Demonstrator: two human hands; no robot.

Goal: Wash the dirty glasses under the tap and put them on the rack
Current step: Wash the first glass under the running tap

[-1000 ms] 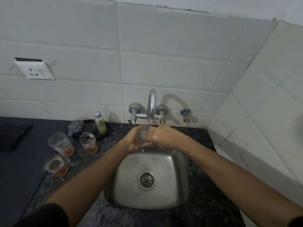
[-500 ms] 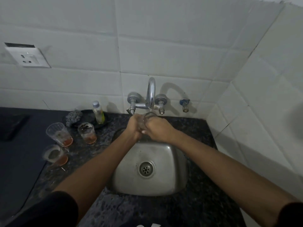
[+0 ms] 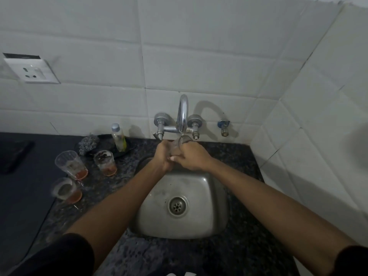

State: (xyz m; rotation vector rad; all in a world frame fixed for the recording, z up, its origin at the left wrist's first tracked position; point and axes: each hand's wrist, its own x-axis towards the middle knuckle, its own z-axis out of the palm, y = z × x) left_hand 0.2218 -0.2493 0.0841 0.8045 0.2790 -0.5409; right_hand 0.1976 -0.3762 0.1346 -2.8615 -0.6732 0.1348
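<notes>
Under tap [image 3: 182, 114], both hands grip glass [image 3: 180, 145]: left hand [image 3: 164, 156] wraps body, right hand [image 3: 191, 156] at rim; glass tilted, mouth twd spout.

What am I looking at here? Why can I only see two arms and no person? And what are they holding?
The camera is worn on the person's head and looks down, so you see only their two arms reaching forward, just as you see your own.

Both hands meet under the tap above a small steel sink. The left hand and the right hand grip one clear glass between them, holding it at the spout to wash it.

On the dark speckled counter, left of the sink, stand three dirty glasses with a little reddish drink at the bottom. They wait their turn. Behind them is a small bottle and a grey scrubber on a dark dish. A wall socket sits on the white tiles.

No drying rack shows in this picture.
</notes>
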